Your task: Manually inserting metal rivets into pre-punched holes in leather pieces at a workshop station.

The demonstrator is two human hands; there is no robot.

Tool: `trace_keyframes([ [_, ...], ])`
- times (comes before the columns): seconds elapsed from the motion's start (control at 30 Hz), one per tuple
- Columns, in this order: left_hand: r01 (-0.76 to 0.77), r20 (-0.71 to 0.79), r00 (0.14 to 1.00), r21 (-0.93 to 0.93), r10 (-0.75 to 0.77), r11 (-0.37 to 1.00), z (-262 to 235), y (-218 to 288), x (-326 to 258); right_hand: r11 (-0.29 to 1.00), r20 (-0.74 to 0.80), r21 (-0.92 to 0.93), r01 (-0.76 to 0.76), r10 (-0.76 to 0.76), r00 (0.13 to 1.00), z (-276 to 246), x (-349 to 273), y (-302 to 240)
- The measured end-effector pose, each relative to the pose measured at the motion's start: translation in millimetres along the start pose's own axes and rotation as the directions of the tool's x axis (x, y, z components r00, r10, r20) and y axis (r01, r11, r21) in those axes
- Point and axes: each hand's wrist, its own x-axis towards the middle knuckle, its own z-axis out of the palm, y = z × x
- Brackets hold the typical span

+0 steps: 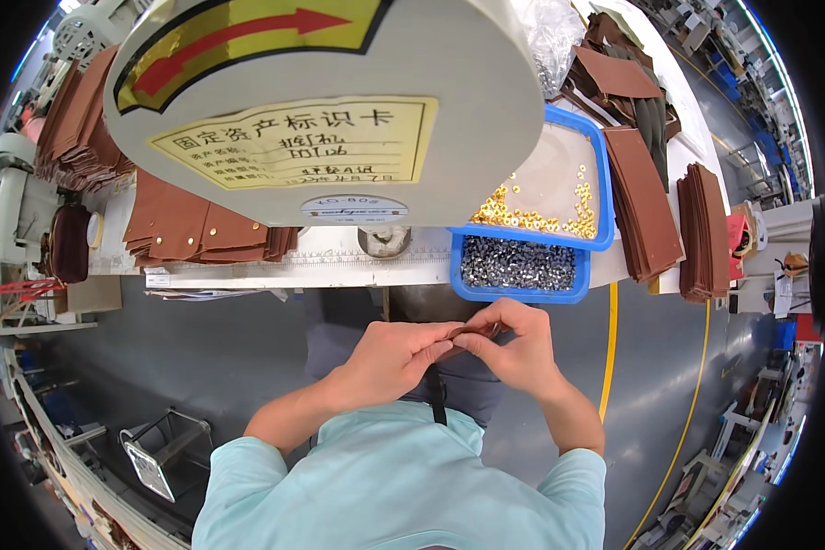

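In front of my body, below the table's front edge, my left hand and my right hand meet fingertip to fingertip. Between them they pinch a brown leather piece, mostly covered by the fingers. Just beyond my right hand, a blue tray holds many small silver metal parts. Behind it, overlapping its edge, a larger blue tray contains loose gold-coloured ring-like fasteners.
A big off-white machine head with a red arrow looms over the table. Brown leather panels with gold studs lie left; more stacked brown panels lie right. A clear plastic bag sits behind the trays. A metal-framed stool stands on the grey floor.
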Motion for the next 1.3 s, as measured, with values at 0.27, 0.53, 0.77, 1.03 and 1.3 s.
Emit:
trace_keyframes([
  [0.27,-0.281,-0.158,0.909,0.450,0.385,0.848,10.3,-23.6,3.2,0.983,0.167,-0.006,0.184,-0.181,0.969,-15.2,11.7,3.6],
  [0.53,-0.474,-0.212,0.703,0.572,0.679,0.669,9.1,-23.5,2.6,0.760,-0.044,-0.621,0.190,-0.276,0.960,-42.8,47.8,31.1],
  [0.77,-0.577,-0.129,0.606,0.607,0.785,0.546,4.8,-24.3,2.7,0.710,-0.035,-0.682,0.172,-0.266,0.963,-42.1,50.8,40.9],
  [1.03,-0.613,-0.109,0.590,0.584,0.800,0.532,4.0,-25.0,3.4,0.766,-0.039,-0.618,0.177,-0.255,0.966,-45.6,49.3,38.7],
  [1.3,-0.686,-0.093,0.511,0.554,0.855,0.471,7.3,-28.8,5.0,0.783,-0.173,-0.601,0.163,-0.326,0.929,-40.3,48.4,42.1],
])
